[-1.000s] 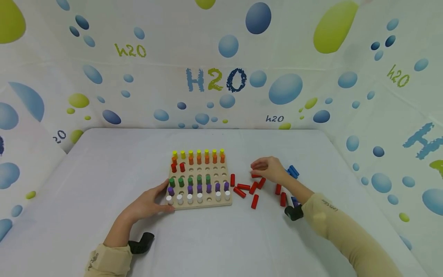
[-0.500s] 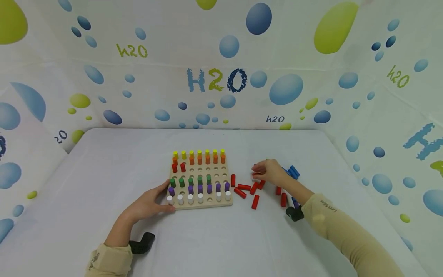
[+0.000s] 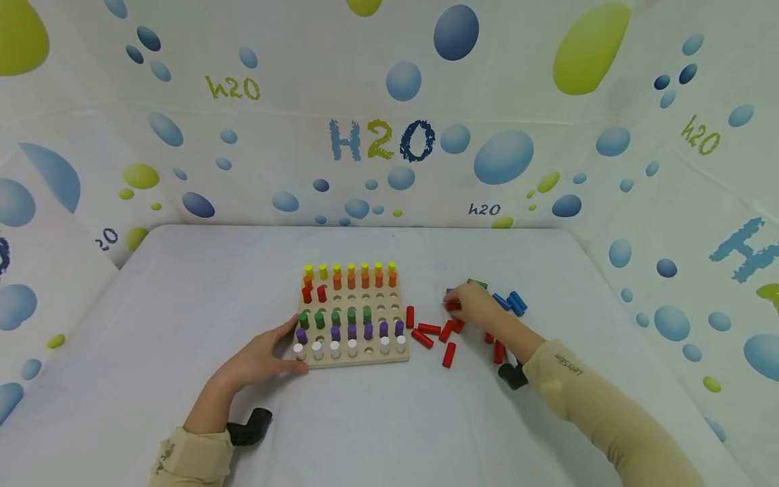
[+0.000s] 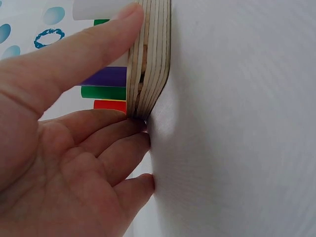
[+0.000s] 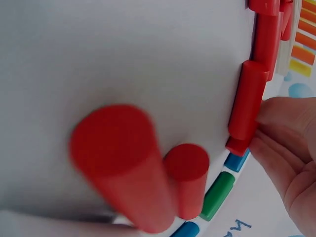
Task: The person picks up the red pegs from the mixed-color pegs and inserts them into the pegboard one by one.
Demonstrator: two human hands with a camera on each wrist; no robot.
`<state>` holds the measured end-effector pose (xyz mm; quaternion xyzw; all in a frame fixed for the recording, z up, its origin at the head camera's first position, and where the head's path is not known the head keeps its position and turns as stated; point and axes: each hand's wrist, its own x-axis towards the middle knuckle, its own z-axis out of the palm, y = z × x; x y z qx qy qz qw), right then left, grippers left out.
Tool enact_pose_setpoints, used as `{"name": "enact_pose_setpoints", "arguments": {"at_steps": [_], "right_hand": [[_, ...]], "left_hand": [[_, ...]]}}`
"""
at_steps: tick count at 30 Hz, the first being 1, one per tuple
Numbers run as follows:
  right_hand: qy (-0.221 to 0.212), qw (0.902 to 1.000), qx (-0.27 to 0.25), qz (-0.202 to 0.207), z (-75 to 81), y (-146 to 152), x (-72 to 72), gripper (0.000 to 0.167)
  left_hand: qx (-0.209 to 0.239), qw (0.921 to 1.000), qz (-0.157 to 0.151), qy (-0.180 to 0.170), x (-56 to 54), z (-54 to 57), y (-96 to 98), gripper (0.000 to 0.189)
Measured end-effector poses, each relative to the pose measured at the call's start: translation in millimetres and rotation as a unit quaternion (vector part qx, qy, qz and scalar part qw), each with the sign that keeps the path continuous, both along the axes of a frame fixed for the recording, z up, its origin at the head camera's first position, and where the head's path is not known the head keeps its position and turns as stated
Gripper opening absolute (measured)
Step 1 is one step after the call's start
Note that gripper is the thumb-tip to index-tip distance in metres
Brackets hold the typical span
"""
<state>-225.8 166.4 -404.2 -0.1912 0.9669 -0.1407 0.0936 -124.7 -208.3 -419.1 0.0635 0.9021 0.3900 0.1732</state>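
A wooden pegboard [image 3: 359,362] stands on the table with rows of yellow, orange, red, green, purple and white pegs. My left hand [image 3: 263,357] steadies its left side: the thumb [image 4: 116,37] lies at the near corner and the spread fingertips touch the left edge. Right of the board, my right hand [image 3: 481,308] is down among loose pegs. Its thumb and fingers pinch a red peg [image 5: 238,146], seen lying partly behind another red peg [image 5: 248,101] in the right wrist view. Two empty holes show right of the standing red pegs [image 3: 314,294].
Several loose red pegs [image 3: 429,329] lie between the board and my right hand. Blue pegs [image 3: 516,302] and a green peg [image 3: 477,283] lie behind it. More red pegs [image 3: 499,352] are under the right forearm. A patterned curtain [image 3: 389,101] hangs behind the table.
My right hand has lowered slightly and its fingers have closed on the red peg, uncovering the green peg behind. The left hand and the board stay in place.
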Motion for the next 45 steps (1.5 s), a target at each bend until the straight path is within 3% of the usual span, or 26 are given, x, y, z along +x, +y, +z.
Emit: {"name": "enact_pose_setpoints", "arguments": {"at_steps": [5, 10, 19, 27, 36, 45], "right_hand": [[0.001, 0.9986, 0.052, 0.01, 2.4, -5.6, -1.7, 0.023], [-0.002, 0.9985, 0.053, 0.011, 2.2, -6.0, -2.9, 0.02], [0.02, 0.9985, -0.051, 0.007, -1.6, 4.3, -2.1, 0.018], [0.006, 0.9888, -0.146, -0.029, -4.4, 14.7, -1.5, 0.016], [-0.034, 0.9593, -0.262, -0.1, -10.7, 22.1, -5.0, 0.018], [-0.083, 0.9136, -0.371, -0.145, -17.4, 19.6, -1.8, 0.026]], "left_hand": [[0.003, 1.0, 0.0, 0.003, 0.8, 0.5, 0.5, 0.103], [0.004, 1.0, 0.0, 0.007, 1.6, 1.8, 1.0, 0.103], [0.006, 1.0, -0.001, 0.006, 1.5, 2.2, 0.5, 0.103], [-0.001, 1.0, -0.003, 0.009, 1.4, 1.9, 0.2, 0.103], [0.001, 1.0, -0.002, 0.008, 1.3, 2.7, 1.0, 0.103], [-0.004, 1.0, 0.0, 0.008, 1.9, 3.7, 0.6, 0.103]]}}
